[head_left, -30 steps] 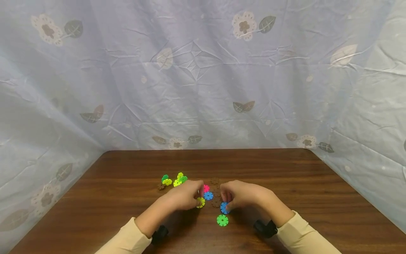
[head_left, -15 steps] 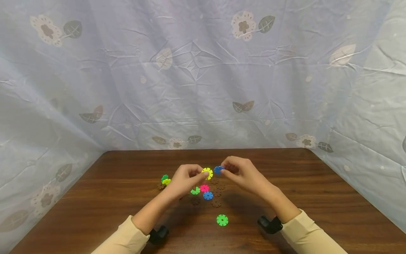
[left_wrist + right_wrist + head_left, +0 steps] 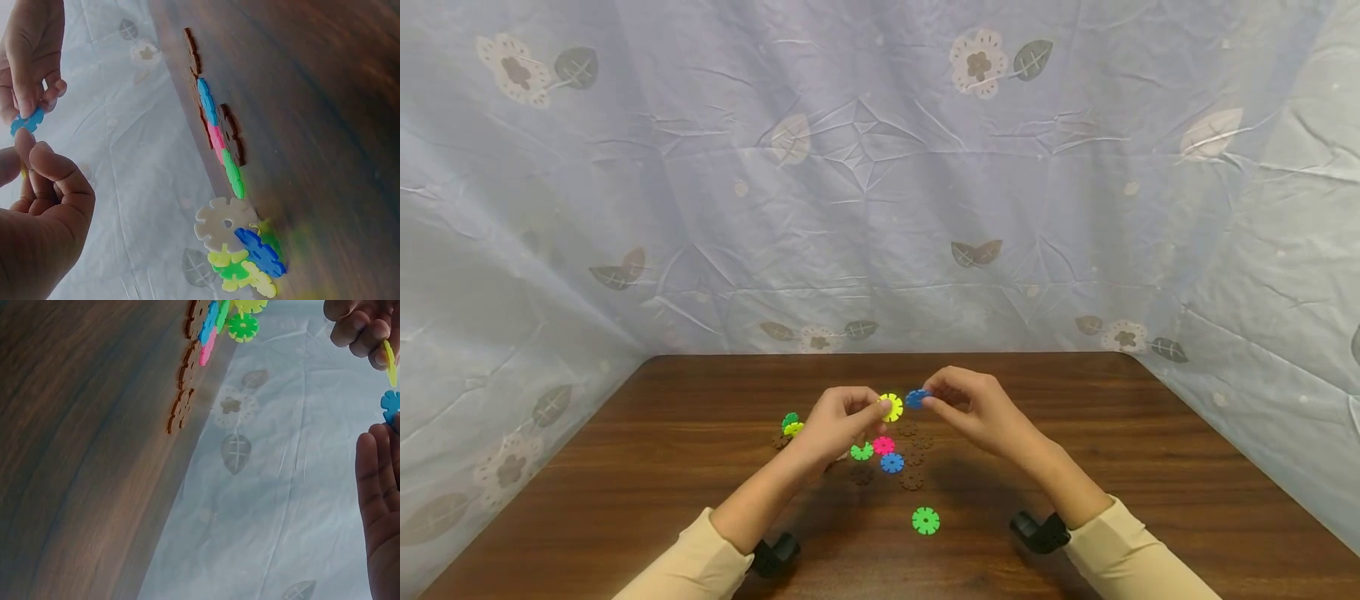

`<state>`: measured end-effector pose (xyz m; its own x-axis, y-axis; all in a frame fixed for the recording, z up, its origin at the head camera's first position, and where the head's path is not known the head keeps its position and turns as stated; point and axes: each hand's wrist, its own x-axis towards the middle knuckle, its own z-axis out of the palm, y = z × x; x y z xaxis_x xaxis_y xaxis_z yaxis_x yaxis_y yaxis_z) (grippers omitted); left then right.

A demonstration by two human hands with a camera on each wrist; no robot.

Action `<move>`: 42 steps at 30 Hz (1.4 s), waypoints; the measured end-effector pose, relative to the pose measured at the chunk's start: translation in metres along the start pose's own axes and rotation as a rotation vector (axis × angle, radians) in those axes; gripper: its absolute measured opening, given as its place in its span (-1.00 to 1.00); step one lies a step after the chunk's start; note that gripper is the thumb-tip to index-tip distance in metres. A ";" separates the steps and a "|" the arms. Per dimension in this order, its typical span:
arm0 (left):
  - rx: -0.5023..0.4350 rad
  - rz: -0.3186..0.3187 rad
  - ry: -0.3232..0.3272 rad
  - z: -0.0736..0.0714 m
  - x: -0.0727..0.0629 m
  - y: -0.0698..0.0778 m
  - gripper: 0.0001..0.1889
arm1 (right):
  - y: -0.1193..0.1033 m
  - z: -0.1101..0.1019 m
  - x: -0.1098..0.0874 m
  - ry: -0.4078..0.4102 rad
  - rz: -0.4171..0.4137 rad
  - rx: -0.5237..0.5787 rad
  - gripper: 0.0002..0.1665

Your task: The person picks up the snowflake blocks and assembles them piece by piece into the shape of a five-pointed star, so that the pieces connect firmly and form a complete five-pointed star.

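Note:
My left hand (image 3: 842, 423) pinches a yellow notched disc (image 3: 892, 407) between thumb and fingers, raised over the table. Facing it, my right hand (image 3: 966, 408) pinches a blue notched disc (image 3: 916, 399), held flatter than the yellow one. A narrow gap separates the two discs in the head view; the right wrist view also shows the yellow disc (image 3: 390, 364) just apart from the blue disc (image 3: 390, 405). Below the hands lie a pink disc (image 3: 883, 446), another blue disc (image 3: 892, 462), a light green disc (image 3: 861, 451) and several brown discs (image 3: 912, 477).
Nearer the front lies a single green disc (image 3: 926, 521) on the wooden table (image 3: 1075, 467). Left of my left hand is a small group with a yellow disc (image 3: 793, 429). The left wrist view shows joined discs, including a white disc (image 3: 219, 222). A patterned curtain (image 3: 880, 208) hangs behind.
Both hands have risen from the table with the yellow and blue discs and come closer together. Over the last half second they have hardly moved; the blue disc is tilted slightly flatter.

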<state>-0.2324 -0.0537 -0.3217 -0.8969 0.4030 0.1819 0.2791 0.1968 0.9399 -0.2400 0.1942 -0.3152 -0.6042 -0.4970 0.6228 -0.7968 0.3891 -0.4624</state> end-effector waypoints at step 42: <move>-0.162 -0.050 -0.049 0.000 -0.002 0.004 -0.76 | -0.002 0.008 0.002 0.076 -0.254 -0.044 -0.70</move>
<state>-0.2295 -0.0540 -0.3178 -0.8894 0.4400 0.1237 0.1726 0.0729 0.9823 -0.2395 0.1863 -0.3176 -0.3810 -0.5242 0.7616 -0.9204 0.2936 -0.2584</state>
